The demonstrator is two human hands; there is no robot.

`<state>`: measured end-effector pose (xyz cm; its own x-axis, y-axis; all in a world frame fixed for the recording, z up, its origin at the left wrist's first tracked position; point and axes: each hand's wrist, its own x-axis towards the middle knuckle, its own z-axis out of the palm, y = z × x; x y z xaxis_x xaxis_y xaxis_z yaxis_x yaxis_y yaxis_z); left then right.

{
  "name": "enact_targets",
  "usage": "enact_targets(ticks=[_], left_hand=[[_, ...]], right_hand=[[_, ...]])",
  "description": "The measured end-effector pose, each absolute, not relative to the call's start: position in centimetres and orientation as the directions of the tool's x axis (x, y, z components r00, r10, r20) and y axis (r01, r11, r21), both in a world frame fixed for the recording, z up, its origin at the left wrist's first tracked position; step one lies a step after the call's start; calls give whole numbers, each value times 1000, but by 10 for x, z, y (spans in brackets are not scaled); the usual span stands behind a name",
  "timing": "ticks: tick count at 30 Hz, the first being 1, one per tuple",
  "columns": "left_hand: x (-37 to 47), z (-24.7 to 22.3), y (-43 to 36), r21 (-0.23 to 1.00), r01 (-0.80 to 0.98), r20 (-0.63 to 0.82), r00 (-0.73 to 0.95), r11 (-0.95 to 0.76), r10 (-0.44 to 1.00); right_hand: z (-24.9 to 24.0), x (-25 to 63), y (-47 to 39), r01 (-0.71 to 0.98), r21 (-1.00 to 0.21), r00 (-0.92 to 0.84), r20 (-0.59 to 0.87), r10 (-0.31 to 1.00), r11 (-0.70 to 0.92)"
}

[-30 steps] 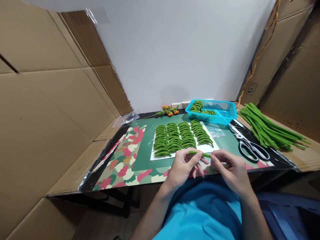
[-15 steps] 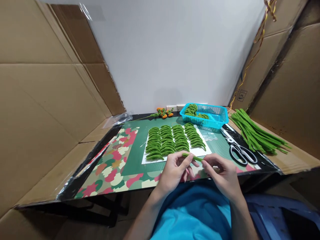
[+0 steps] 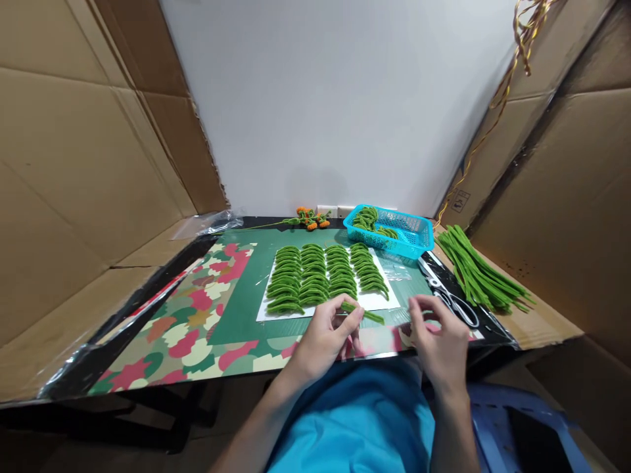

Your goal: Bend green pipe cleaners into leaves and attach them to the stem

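Observation:
My left hand (image 3: 323,338) pinches a short green pipe cleaner piece (image 3: 373,317) between thumb and fingers, its free end pointing right. Apart from that piece, my right hand (image 3: 440,338) is raised over the table's front edge with nothing visible in it; its slightly blurred fingers are loosely curled. Just beyond both hands, several curved green pipe cleaner pieces (image 3: 314,276) lie in four columns on a white sheet (image 3: 374,301).
A blue basket (image 3: 411,251) with more curved pieces stands at the back right. Beside it are a bundle of long green pipe cleaners (image 3: 480,272) and black-handled scissors (image 3: 466,312). Orange pipe cleaner flowers (image 3: 311,220) lie behind the green mat (image 3: 236,315). Cardboard walls (image 3: 89,164) flank the table.
My right hand has let go of the piece's right end and moved away to the right. My left hand still holds it. The view has shifted slightly.

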<state>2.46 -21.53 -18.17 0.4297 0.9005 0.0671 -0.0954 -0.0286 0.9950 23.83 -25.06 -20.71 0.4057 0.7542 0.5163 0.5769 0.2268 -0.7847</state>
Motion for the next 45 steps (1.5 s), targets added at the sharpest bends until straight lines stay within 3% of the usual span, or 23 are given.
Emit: enact_targets(ticks=[2, 5, 9, 13, 17, 21, 25, 27, 29, 33, 37, 41, 45], left_hand=[[25, -183, -216, 996, -86, 49, 457, -11, 888], [26, -184, -218, 997, -81, 35, 446, 2, 895], [29, -183, -218, 999, -54, 22, 393, -1, 919], [31, -181, -218, 992, -110, 100, 380, -63, 920], [29, -183, -218, 988, -144, 112, 373, -62, 921], [25, -188, -217, 992, -105, 109, 354, -76, 929], [25, -190, -216, 987, -147, 115, 314, -72, 942], [25, -190, -216, 983, -168, 124, 282, -78, 951], [26, -188, -215, 981, -171, 142, 275, -97, 951], [26, -184, -214, 977, -110, 204, 261, -181, 943], [27, -184, -214, 969, -102, 237, 133, -225, 962], [27, -185, -217, 969, -195, 157, 6, -153, 988], [26, -182, -219, 962, -233, 126, -79, -141, 989]], right_hand=[[-207, 263, -248, 778, -628, 458, 576, 677, 8], [-211, 300, -244, 884, -440, 412, 577, 705, -156], [-215, 322, -240, 900, -386, 379, 456, 805, -205], [-206, 316, -241, 922, -279, 364, 382, 850, -270], [-196, 315, -247, 888, -303, 430, 287, 856, -345], [-196, 324, -259, 834, -433, 492, 300, 817, -343], [-195, 319, -269, 618, -766, 594, 306, 744, -178], [-193, 302, -267, 373, -927, 619, 272, 736, 30], [-190, 275, -263, 78, -978, 558, 204, 804, 194], [-184, 204, -259, -300, -914, 288, 187, 939, 273], [-179, 159, -271, -564, -813, 36, 150, 988, 144], [-182, 154, -280, -654, -757, -167, 124, 978, -15], [-192, 154, -285, -679, -731, -262, 154, 953, -69]])
